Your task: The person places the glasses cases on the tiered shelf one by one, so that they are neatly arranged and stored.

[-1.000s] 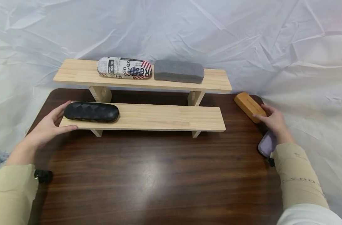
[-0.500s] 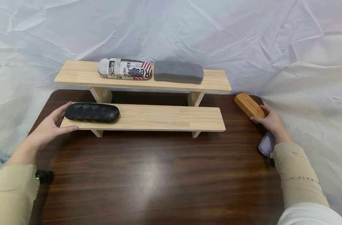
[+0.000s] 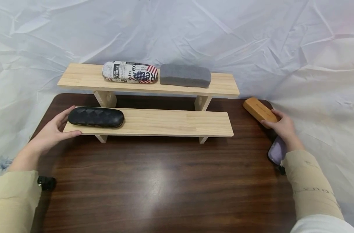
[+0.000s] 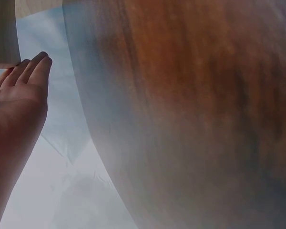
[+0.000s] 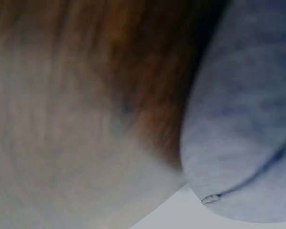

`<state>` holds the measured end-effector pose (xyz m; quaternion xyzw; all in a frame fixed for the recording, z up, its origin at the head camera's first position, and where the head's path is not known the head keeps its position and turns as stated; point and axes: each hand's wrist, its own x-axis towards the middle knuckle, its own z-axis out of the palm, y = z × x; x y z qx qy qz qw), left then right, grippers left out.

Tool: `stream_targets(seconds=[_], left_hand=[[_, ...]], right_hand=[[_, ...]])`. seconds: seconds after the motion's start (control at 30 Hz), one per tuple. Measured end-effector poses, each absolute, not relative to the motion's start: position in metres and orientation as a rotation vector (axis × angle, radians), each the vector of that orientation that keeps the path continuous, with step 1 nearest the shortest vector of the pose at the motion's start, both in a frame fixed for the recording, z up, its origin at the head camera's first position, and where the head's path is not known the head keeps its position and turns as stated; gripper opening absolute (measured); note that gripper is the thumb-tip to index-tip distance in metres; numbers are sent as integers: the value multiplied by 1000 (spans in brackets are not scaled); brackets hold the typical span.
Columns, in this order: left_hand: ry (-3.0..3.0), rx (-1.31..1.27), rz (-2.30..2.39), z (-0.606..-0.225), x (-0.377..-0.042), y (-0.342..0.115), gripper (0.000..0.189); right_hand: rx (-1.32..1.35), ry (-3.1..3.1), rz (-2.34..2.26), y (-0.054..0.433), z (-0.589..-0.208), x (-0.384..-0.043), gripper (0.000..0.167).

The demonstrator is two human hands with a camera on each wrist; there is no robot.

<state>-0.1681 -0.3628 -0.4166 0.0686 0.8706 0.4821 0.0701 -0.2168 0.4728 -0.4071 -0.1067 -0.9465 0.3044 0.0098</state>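
A two-tier wooden shelf [image 3: 165,122] stands on the table. My left hand [image 3: 50,134] grips the left end of its lower board, thumb along the front edge and fingers at the back left corner. In the left wrist view, the left hand's [image 4: 26,95] fingertips meet the board's edge. A black quilted glasses case [image 3: 96,117] lies on the board beside these fingers. At the table's far right, my right hand [image 3: 283,125] holds the near end of a tan glasses case [image 3: 259,110] between thumb and fingers. The right wrist view does not show this hand.
On the upper board [image 3: 80,76] lie a newspaper-print glasses case [image 3: 130,72] and a grey one [image 3: 185,75]. A purple zippered case [image 3: 277,150] sits under my right wrist, partly hidden. White sheeting [image 3: 177,29] hangs behind the dark wooden table [image 3: 136,181].
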Motion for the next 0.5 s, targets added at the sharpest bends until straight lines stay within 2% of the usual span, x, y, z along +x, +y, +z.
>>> stream_targets(seconds=[0.5], left_hand=[[2624,191,1431,-417,-169,-362,102]], right_hand=[[-223,-2866,1001,451,-375,-192,80]])
